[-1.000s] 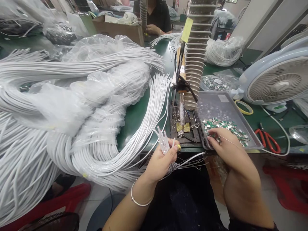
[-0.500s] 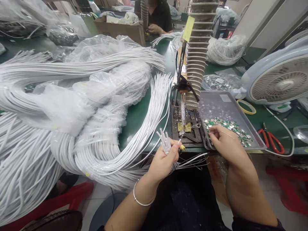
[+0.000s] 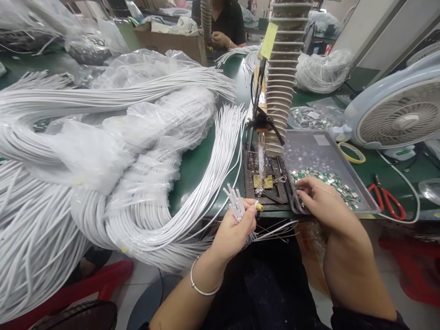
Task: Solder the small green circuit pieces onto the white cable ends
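At the near left corner of the gray tray (image 3: 338,160), best to reach lightly with the right hand (image 3: 321,197) into the pile of small green boards (image 3: 345,190) and pinch just one, by its edge. Cannot tell right fingers apart or together, with tips partly hidden. Hold the bunch of white wires (image 3: 235,201) snug, left of the tray, with left hand (image 3: 233,231) fingers clamped just below the fanned-out ends. Stay away from the iron (image 3: 261,158), maybe hot, just past the wires.

I look through one head-worn camera, forward and down, left hand (image 3: 233,231) and right hand (image 3: 323,201) close, green table (image 3: 194,172) beyond
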{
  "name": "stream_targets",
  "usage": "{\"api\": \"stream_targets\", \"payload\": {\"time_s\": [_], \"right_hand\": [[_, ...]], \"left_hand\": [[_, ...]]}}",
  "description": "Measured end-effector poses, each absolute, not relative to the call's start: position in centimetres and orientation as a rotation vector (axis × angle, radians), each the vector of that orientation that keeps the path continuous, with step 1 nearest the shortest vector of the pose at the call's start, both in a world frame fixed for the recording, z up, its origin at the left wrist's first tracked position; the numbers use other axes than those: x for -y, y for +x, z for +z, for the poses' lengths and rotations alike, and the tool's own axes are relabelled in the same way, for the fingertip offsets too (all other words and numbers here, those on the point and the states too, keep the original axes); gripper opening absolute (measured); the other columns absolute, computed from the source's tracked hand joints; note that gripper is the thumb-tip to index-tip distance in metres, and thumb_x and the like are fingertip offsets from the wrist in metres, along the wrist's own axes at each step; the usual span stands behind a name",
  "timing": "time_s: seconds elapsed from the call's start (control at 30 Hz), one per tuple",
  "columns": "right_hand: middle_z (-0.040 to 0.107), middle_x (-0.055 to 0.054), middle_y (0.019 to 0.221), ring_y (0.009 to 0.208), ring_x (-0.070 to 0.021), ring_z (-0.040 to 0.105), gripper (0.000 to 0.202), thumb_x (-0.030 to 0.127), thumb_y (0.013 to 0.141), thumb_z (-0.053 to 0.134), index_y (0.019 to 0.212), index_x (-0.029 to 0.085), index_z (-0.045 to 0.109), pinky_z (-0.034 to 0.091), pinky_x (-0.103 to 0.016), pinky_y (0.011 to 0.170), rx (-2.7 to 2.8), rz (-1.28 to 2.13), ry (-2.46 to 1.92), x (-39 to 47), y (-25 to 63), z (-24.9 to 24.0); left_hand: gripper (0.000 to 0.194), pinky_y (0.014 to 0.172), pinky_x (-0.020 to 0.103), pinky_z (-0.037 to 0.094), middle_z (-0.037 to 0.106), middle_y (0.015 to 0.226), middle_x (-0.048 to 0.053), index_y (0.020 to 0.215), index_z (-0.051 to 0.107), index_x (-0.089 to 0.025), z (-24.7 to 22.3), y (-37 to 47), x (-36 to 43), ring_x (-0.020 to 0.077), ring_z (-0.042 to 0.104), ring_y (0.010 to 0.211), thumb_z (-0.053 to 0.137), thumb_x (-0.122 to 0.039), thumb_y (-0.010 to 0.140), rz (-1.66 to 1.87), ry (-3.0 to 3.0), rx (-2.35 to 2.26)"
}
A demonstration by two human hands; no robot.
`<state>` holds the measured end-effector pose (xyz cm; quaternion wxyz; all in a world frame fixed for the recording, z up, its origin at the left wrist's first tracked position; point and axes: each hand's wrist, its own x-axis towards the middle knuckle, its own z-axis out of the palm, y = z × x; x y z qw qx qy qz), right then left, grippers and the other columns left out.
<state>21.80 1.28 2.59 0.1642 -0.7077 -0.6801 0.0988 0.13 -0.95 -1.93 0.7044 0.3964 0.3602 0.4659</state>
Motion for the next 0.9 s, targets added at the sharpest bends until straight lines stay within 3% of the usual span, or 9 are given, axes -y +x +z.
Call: {"api": "stream_targets", "payload": {"time_s": [0.2,0.47,0.67,0.77,0.83,0.9], "right_hand": [[0.060,-0.002,0.063,0.058,-0.0161,0.056,0.019,0.024,0.075,0.045,0.085,0.018,0.060,0.042,-0.028,0.056,1.818,0.271,-2.085,-1.4,21.5,2.4],[0.058,-0.001,0.070,0.060,-0.0137,0.055,0.025,0.018,0.074,0.043,0.092,0.019,0.060,0.044,-0.026,0.057,1.841,0.163,-1.772,0.4,19.9,3.5],[0.060,0.001,0.066,0.055,-0.0107,0.058,0.010,0.023,0.081,0.051,0.088,0.020,0.058,0.046,-0.021,0.050,1.650,0.543,-1.601,2.0,18.0,3.4],[0.063,0.002,0.064,0.054,-0.0093,0.061,0.004,0.023,0.082,0.055,0.085,0.020,0.057,0.050,-0.019,0.051,1.484,0.723,-1.469,2.4,16.6,2.7],[0.067,0.001,0.066,0.057,-0.0091,0.063,0.003,0.022,0.083,0.057,0.085,0.020,0.058,0.053,-0.019,0.054,1.379,0.781,-1.387,2.4,15.7,2.1],[0.068,0.002,0.067,0.058,-0.0091,0.065,0.003,0.021,0.083,0.058,0.086,0.020,0.058,0.054,-0.019,0.056,1.306,0.822,-1.323,2.4,14.9,1.6]], "left_hand": [[0.028,0.050,0.024,0.031,0.037,0.047,-0.008,0.068,0.044,-0.019,-2.0,0.3,1.0,0.0061,0.031,0.044,0.058,-0.038,0.082,1.018,0.858,-0.799],[0.028,0.042,0.019,0.017,0.031,0.042,-0.012,0.076,0.050,-0.017,-1.0,0.7,1.0,0.0032,0.024,0.038,0.064,-0.041,0.077,1.020,0.735,-0.821],[0.027,0.041,0.019,0.015,0.030,0.044,-0.012,0.079,0.052,-0.017,-1.3,1.0,0.9,0.0028,0.021,0.038,0.062,-0.042,0.078,1.045,0.713,-0.812],[0.025,0.041,0.019,0.019,0.043,0.054,-0.008,0.074,0.052,-0.017,-1.4,1.2,0.9,0.0014,0.026,0.039,0.064,-0.038,0.077,1.079,0.726,-0.835],[0.023,0.043,0.020,0.023,0.054,0.073,-0.002,0.072,0.052,-0.016,-1.5,1.3,0.9,0.0005,0.031,0.042,0.063,-0.035,0.079,1.108,0.765,-0.851],[0.020,0.045,0.020,0.027,0.056,0.090,0.002,0.072,0.053,-0.015,-1.5,1.3,0.9,0.0003,0.033,0.046,0.060,-0.031,0.081,1.125,0.817,-0.864]]}}
